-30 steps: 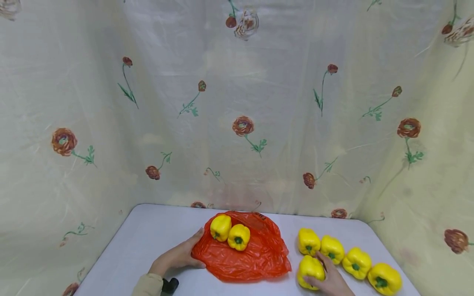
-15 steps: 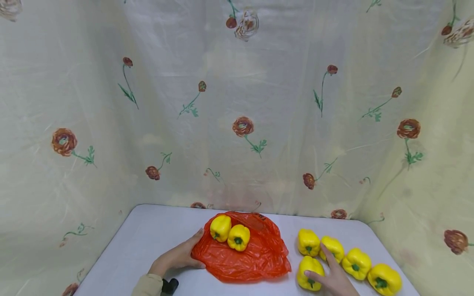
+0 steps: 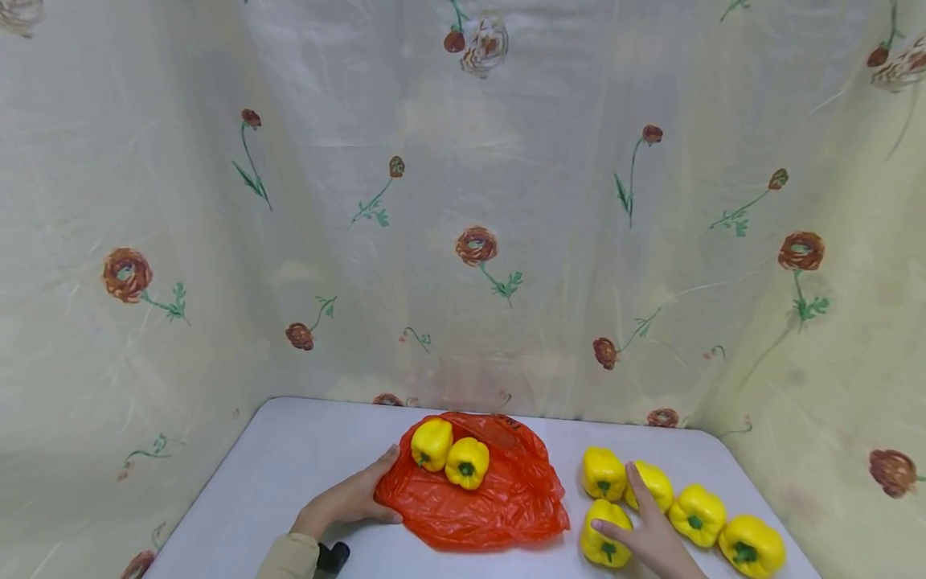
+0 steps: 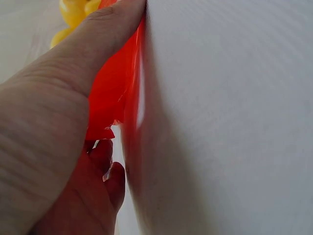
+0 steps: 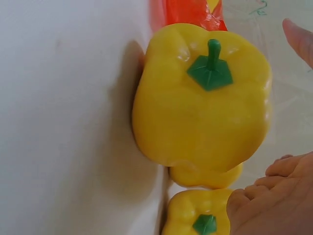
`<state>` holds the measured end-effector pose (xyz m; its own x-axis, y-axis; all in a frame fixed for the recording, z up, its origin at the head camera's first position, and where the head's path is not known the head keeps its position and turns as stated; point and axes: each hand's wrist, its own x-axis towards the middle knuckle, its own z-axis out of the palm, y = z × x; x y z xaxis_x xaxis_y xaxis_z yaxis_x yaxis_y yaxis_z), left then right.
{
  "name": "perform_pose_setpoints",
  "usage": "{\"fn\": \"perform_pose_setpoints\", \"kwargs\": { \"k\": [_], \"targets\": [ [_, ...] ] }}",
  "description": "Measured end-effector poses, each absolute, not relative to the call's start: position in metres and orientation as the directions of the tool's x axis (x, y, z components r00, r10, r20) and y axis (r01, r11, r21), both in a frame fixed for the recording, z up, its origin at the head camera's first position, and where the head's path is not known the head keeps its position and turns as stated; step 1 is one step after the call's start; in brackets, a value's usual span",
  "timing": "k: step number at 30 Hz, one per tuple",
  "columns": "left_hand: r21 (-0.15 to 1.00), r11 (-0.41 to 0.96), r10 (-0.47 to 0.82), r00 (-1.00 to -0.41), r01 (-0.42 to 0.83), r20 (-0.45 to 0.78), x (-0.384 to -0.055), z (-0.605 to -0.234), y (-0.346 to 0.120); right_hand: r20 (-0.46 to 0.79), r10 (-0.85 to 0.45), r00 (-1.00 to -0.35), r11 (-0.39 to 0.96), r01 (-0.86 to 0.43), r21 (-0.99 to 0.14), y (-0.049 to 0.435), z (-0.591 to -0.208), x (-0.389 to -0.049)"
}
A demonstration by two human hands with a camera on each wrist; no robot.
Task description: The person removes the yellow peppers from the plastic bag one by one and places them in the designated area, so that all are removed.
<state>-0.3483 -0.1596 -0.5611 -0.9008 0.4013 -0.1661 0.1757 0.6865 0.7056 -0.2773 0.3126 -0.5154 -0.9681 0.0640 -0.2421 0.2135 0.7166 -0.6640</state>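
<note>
In the head view my left hand (image 3: 354, 494) grips the left end of a crumpled red plastic bag (image 3: 499, 515), thumb at the near side. The left wrist view shows that thumb (image 4: 102, 34) along the bag's edge, fingers behind the plastic. Two yellow bell peppers (image 3: 466, 462) sit at the bag's left part. On the right, my right hand (image 3: 654, 539) is spread over a front bell pepper (image 3: 596, 553), thumb crossing it in the head view. From the right wrist, this pepper (image 5: 195, 122) stands apart from the thumb (image 5: 301, 41) and the loosely bent fingers.
Behind the right hand, several yellow bell peppers (image 3: 697, 515) form a slanting row toward the right edge of the white table (image 3: 289, 450). Floral curtains (image 3: 550, 322) enclose the table at the back and both sides.
The right hand's fingers have come off the front pepper and spread, the index finger now reaching up over the row behind. The left hand and bag stay put.
</note>
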Motion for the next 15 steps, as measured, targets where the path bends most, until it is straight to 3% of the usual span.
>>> {"fn": "perform_pose_setpoints", "kwargs": {
  "k": [15],
  "targets": [
    [0.706,0.683,0.413,-0.897,0.188,-0.16,-0.35,-0.562,-0.16,-0.151,0.046,-0.988,0.732,0.136,-0.668,0.295,-0.496,-0.284]
  ]
}}
